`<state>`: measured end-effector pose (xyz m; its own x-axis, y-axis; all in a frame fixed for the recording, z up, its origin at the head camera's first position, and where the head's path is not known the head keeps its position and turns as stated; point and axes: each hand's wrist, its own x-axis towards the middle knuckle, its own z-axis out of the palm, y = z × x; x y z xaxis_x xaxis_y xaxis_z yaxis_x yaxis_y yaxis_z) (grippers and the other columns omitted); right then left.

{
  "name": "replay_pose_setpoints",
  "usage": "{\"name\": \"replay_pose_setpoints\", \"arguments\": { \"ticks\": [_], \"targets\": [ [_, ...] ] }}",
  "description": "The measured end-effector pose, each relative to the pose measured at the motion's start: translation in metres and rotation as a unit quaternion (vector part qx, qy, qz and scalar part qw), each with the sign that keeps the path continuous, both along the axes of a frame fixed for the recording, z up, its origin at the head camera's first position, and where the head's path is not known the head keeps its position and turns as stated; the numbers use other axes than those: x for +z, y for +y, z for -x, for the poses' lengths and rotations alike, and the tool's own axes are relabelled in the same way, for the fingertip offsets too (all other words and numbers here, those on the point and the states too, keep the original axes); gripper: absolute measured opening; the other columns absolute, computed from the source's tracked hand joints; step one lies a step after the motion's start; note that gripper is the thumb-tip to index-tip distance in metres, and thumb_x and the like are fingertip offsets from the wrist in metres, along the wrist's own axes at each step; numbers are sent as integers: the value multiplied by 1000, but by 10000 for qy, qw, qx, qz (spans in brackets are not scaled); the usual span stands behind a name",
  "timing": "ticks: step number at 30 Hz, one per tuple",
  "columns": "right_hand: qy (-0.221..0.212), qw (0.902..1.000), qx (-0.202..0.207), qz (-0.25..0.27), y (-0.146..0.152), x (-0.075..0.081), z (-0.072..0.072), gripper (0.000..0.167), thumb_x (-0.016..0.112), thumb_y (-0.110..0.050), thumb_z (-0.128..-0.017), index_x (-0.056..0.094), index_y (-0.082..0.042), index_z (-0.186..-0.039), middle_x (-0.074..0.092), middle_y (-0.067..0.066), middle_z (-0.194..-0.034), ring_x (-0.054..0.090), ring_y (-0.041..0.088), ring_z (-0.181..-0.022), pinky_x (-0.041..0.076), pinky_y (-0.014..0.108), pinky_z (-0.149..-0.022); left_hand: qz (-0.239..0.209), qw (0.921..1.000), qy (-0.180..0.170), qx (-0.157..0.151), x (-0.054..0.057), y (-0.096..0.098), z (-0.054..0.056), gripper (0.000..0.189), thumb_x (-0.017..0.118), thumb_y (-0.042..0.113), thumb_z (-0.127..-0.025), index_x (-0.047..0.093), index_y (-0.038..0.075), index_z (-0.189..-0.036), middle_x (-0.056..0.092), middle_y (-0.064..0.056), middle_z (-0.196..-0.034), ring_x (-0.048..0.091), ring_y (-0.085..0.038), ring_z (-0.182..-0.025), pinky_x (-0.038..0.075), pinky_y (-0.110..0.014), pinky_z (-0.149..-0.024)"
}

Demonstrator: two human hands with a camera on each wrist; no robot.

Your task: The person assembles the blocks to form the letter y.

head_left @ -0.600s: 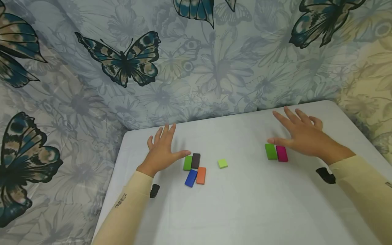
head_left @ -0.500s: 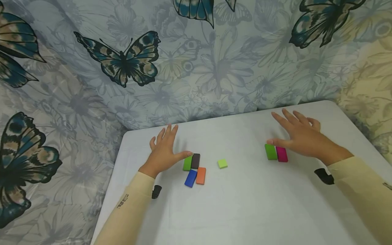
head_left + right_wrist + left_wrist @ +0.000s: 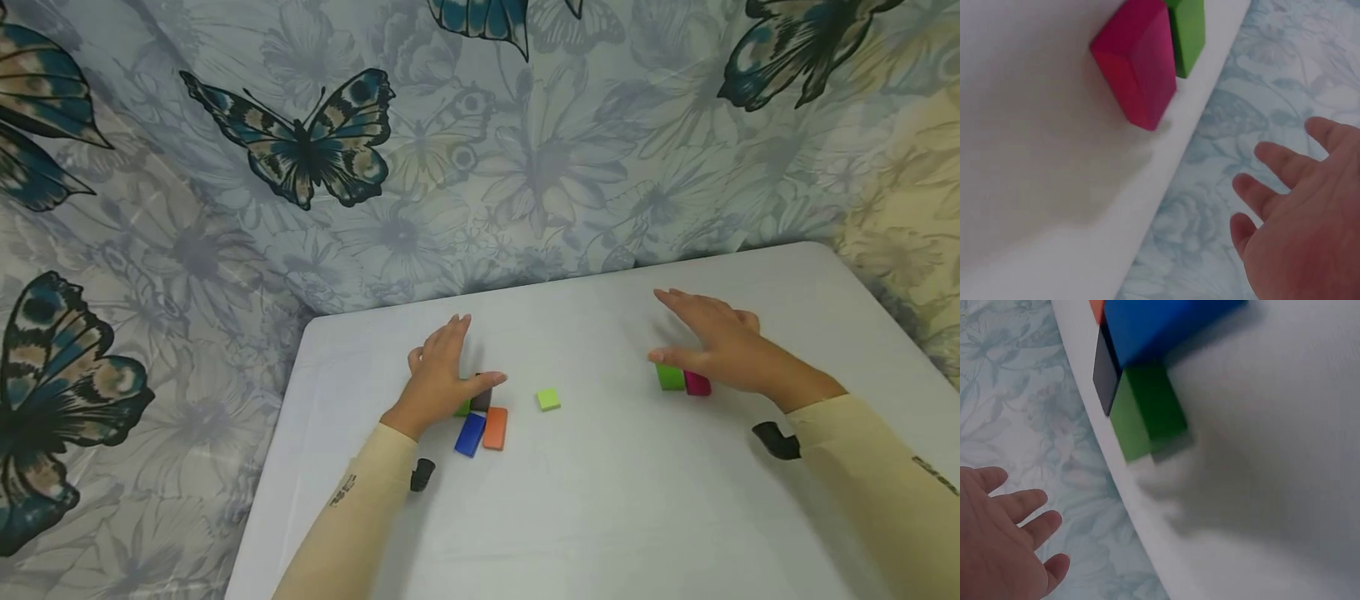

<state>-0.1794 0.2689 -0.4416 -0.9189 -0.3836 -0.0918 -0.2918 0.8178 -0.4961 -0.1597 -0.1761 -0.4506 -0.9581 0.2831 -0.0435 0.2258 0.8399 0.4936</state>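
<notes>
My left hand (image 3: pixel 438 379) hovers over a cluster of small blocks with its fingers extended and nothing held. It partly hides a green block (image 3: pixel 1147 415) and a dark grey block (image 3: pixel 482 401). Just below these lie a blue block (image 3: pixel 470 435) and an orange block (image 3: pixel 495 428). Toward the right of the table, my right hand (image 3: pixel 723 342) is held above a second green block (image 3: pixel 671 377) and a magenta block (image 3: pixel 1138 62), which stand side by side. Its thumb covers part of them from the head view, and it grips nothing.
A small lime-green block (image 3: pixel 548 399) sits alone between the two groups. Everything stands on a white table (image 3: pixel 585 517). Behind its far edge hangs a cloth (image 3: pixel 540 167) printed with butterflies and flowers.
The left hand has moved right, over the green and dark grey blocks. My right hand has shifted left and lower in the view, its fingers closer together. The blocks keep their arrangement.
</notes>
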Motion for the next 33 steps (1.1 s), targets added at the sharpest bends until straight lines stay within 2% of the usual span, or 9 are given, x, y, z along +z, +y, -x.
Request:
{"name": "replay_pose_setpoints", "arguments": {
  "ticks": [5, 9, 12, 18, 22, 26, 28, 30, 33],
  "targets": [
    [-114, 9996, -7, 271, -6, -13, 2, 105, 75, -62, -99, 23, -10, -174, 29, 24, -173, 26, 54, -153, 22, 79, -100, -144, 9997, -46, -189, -13, 16, -1, 105, 70, 71, -98, 22, 18, -175, 25, -6, -178, 24, -32, -160, 16, -62, -118],
    [-329, 9983, -5, 472, -6, -20, 3, 103, 71, -60, -102, 20, -8, -174, 29, 26, -173, 26, 55, -154, 18, 82, -104, -208, 9990, -155, -374, -22, 25, -2, 97, 72, 62, -101, 26, 18, -174, 31, -4, -176, 30, -30, -158, 19, -61, -119],
    [-481, 9965, -36, 685, -6, -25, 2, 98, 69, -58, -104, 21, -7, -174, 29, 28, -172, 27, 54, -154, 14, 83, -107, -332, 9982, -203, -455, -30, 33, -4, 90, 77, 54, -101, 34, 17, -171, 38, -3, -172, 36, -28, -156, 23, -58, -117],
    [-762, 9889, -105, 1269, -4, -40, 6, 78, 68, -47, -108, 42, 1, -164, 42, 27, -164, 34, 51, -152, 24, 76, -116, -183, 9963, 6, -834, -42, 55, -11, 65, 81, 42, -101, 58, 17, -156, 49, -5, -164, 45, -26, -150, 37, -54, -112],
    [-800, 9848, -116, 1539, -3, -49, 10, 66, 71, -40, -108, 53, 1, -156, 51, 26, -159, 34, 49, -153, 27, 72, -117, -162, 9954, 209, -923, -45, 68, -13, 53, 84, 36, -100, 67, 19, -147, 60, 0, -148, 55, -20, -137, 41, -47, -107],
    [-803, 9822, -258, 1680, 3, -57, 11, 63, 77, -35, -104, 57, -1, -153, 54, 24, -155, 39, 46, -150, 30, 69, -117, -379, 9959, 68, -815, -48, 75, -15, 48, 86, 31, -99, 71, 18, -142, 66, 6, -131, 59, -13, -119, 43, -38, -105],
    [-821, 9804, -314, 1764, 8, -62, 8, 63, 81, -32, -102, 58, -2, -152, 54, 22, -154, 41, 44, -148, 33, 62, -117, -498, 9962, -45, -711, -52, 77, -16, 45, 86, 28, -98, 73, 18, -140, 67, 7, -126, 59, -11, -114, 45, -33, -102],
    [-752, 9801, -266, 1820, 14, -67, 5, 63, 84, -28, -99, 59, -4, -152, 54, 21, -153, 44, 40, -144, 36, 46, -115, -627, 9962, -95, -592, -55, 79, -17, 42, 87, 25, -98, 75, 16, -136, 68, 8, -121, 60, -10, -109, 48, -31, -98],
    [-555, 9808, -89, 1869, 24, -74, -1, 64, 89, -20, -94, 61, -7, -151, 53, 18, -151, 45, 29, -134, 35, 22, -103, -843, 9954, -3, -459, -61, 82, -17, 35, 88, 24, -96, 78, 16, -129, 70, 8, -115, 62, -9, -105, 48, -32, -97]
  ]
}}
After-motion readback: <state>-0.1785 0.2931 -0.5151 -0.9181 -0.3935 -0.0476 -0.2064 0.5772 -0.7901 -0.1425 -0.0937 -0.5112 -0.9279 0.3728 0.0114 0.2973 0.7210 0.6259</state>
